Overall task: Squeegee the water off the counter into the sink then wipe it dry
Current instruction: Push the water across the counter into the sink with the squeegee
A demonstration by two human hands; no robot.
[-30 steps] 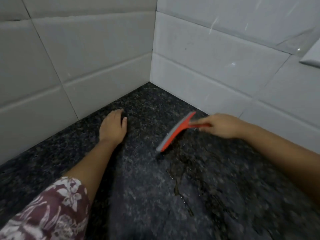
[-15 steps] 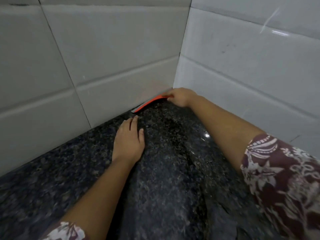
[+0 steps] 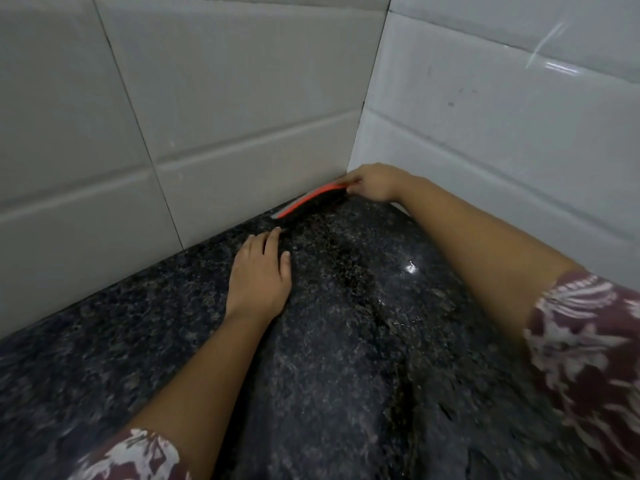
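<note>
An orange squeegee (image 3: 306,200) with a grey blade lies along the foot of the left tiled wall, deep in the corner of the dark speckled counter (image 3: 329,358). My right hand (image 3: 375,183) is shut on its handle at the corner. My left hand (image 3: 259,275) rests flat on the counter, palm down, fingers pointing toward the squeegee and holding nothing. A wet streak (image 3: 377,306) with a bright glint runs across the stone between my arms. No sink is in view.
White tiled walls (image 3: 225,109) meet in a corner behind the squeegee and close the counter on the left and right. My patterned sleeves (image 3: 588,341) show at the frame's lower edges.
My right hand carried the squeegee from mid-counter back into the corner against the left wall. In the last half second little has moved; my left hand stays flat on the stone.
</note>
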